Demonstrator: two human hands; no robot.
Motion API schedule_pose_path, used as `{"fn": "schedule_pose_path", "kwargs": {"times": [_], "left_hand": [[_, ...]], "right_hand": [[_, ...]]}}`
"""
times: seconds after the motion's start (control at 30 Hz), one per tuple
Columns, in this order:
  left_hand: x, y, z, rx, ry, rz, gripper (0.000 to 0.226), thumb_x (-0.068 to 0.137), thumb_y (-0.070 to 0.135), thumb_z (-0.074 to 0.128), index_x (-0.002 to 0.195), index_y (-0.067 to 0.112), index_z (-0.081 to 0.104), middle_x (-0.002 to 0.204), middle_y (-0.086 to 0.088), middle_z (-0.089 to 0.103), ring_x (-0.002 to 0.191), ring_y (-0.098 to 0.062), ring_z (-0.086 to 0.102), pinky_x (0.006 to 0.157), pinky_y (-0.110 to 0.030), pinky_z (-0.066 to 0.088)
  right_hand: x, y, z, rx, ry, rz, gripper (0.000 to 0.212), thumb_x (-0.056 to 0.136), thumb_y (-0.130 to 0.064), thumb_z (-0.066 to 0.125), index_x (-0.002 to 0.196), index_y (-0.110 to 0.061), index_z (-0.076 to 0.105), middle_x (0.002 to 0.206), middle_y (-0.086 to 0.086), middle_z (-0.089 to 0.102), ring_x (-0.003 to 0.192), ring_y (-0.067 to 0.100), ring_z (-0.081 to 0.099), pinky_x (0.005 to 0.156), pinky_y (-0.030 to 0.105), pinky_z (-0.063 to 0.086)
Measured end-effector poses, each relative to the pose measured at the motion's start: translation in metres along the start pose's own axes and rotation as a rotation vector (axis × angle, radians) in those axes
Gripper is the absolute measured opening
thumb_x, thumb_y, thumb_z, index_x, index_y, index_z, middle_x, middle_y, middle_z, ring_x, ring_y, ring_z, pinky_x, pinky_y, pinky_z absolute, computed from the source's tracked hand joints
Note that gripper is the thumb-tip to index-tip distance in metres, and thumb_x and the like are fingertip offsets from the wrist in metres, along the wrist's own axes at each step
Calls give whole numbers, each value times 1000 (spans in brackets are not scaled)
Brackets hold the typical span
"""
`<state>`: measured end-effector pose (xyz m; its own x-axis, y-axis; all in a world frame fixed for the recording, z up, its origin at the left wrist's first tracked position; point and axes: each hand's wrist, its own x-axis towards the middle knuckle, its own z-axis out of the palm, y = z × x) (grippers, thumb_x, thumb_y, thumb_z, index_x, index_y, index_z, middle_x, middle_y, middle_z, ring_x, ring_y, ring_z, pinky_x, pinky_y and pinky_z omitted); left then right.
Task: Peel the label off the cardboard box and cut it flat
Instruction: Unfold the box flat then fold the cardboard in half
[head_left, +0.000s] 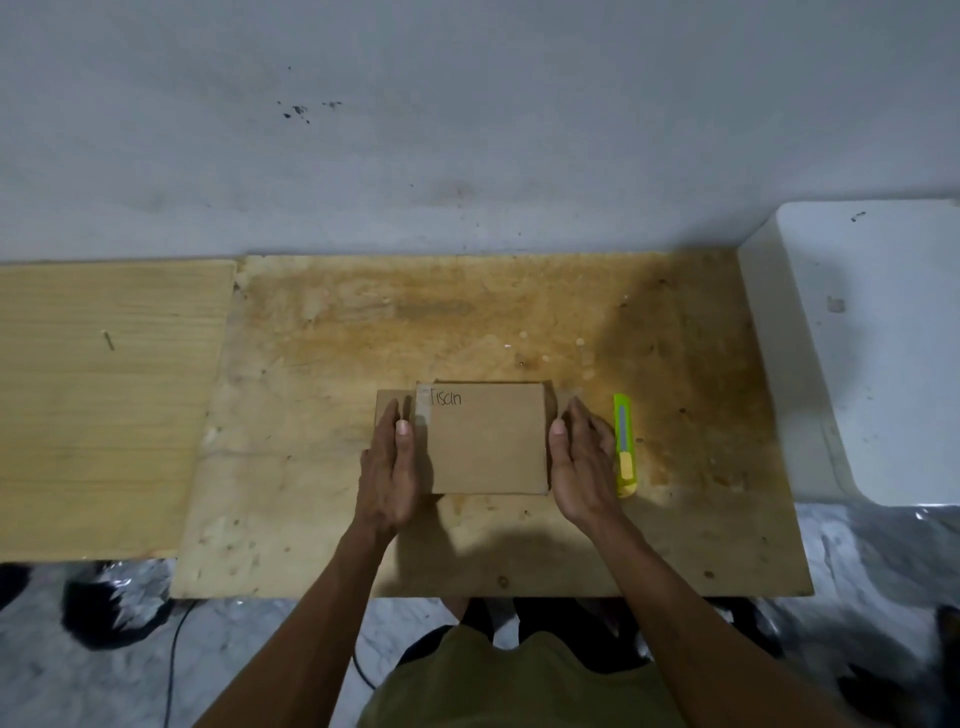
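Note:
A brown cardboard box (488, 441) lies on the plywood table (363, 338), with handwriting near its top left corner and a strip of clear tape (423, 410) beside it. Side flaps stick out to the left and right. My left hand (389, 467) presses flat against the box's left side, fingers straight and together. My right hand (582, 462) rests flat against its right side the same way. A neon yellow-green utility knife (625, 444) lies on the table just right of my right hand, untouched.
A second, paler wooden board (104, 405) adjoins the table on the left. A white block (857, 338) stands at the right edge. A grey wall runs behind. A cable (174, 654) and dark objects lie on the floor below.

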<state>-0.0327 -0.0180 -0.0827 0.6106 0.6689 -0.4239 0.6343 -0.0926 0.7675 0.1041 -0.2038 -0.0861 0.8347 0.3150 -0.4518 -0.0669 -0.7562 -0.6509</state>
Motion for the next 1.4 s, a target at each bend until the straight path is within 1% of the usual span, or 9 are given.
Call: {"fn": "schedule_pose_path", "kwargs": {"times": [0.17,0.33,0.47,0.6,0.73,0.87,1.03,1.13,1.4], "left_hand": [[-3,-12,1,-9,-22,30,78,93,75,15,158,32,19,165,3,25,153,-19,19,122,-58,15],[-19,3,5,-11,-7,55,71,93,68,14,155,35,25,158,11,32,151,-21,22,119,-33,-8],[-25,17,3,-106,5,8,61,100,62,16,155,38,25,160,7,32,153,-20,17,123,-40,-12],[-17,20,-5,-342,26,38,52,89,82,23,139,67,31,159,10,36,150,-16,28,124,-56,10],[-3,38,-9,-337,59,98,63,91,81,21,146,54,33,152,2,48,144,-23,40,118,-62,23],[7,63,-10,-308,85,112,72,85,86,19,149,53,22,160,0,37,147,-21,33,119,-60,22],[25,75,-4,-212,78,162,56,93,75,20,147,64,7,166,6,18,151,-23,23,120,-63,17],[39,71,-2,-139,49,212,56,91,78,24,140,73,-3,167,6,16,152,-24,24,118,-66,18],[81,62,4,555,-18,276,76,95,72,16,155,39,-19,160,10,-36,153,-26,-17,119,-67,8]], "right_hand": [[-5,-10,0,-102,-43,9,68,92,-63,10,153,-32,17,155,4,16,147,15,5,118,42,-2],[-18,-21,-4,-21,-102,6,58,99,-55,17,153,-37,11,157,5,18,148,19,8,120,44,1],[-21,-25,-9,76,-67,-39,57,98,-59,17,152,-41,13,160,-6,21,146,15,10,120,46,6],[-19,-32,-19,199,-15,-77,70,89,-74,8,150,-42,22,158,-15,26,147,16,16,120,42,11],[-9,-47,-29,236,49,-61,81,86,-75,4,139,-32,48,145,-1,46,136,19,33,113,39,25],[6,-63,-32,248,81,-80,82,88,-73,5,120,-22,62,121,0,55,123,22,44,108,44,34],[29,-74,-32,174,96,-150,78,89,-73,5,139,-29,45,145,-1,43,136,22,33,113,45,26],[36,-80,-30,111,10,-179,67,93,-70,9,153,-40,10,162,-7,19,149,21,10,121,47,9],[71,-67,-19,-362,89,-387,70,100,-52,26,153,-29,-15,159,-6,-28,148,20,-16,122,46,3]]}}
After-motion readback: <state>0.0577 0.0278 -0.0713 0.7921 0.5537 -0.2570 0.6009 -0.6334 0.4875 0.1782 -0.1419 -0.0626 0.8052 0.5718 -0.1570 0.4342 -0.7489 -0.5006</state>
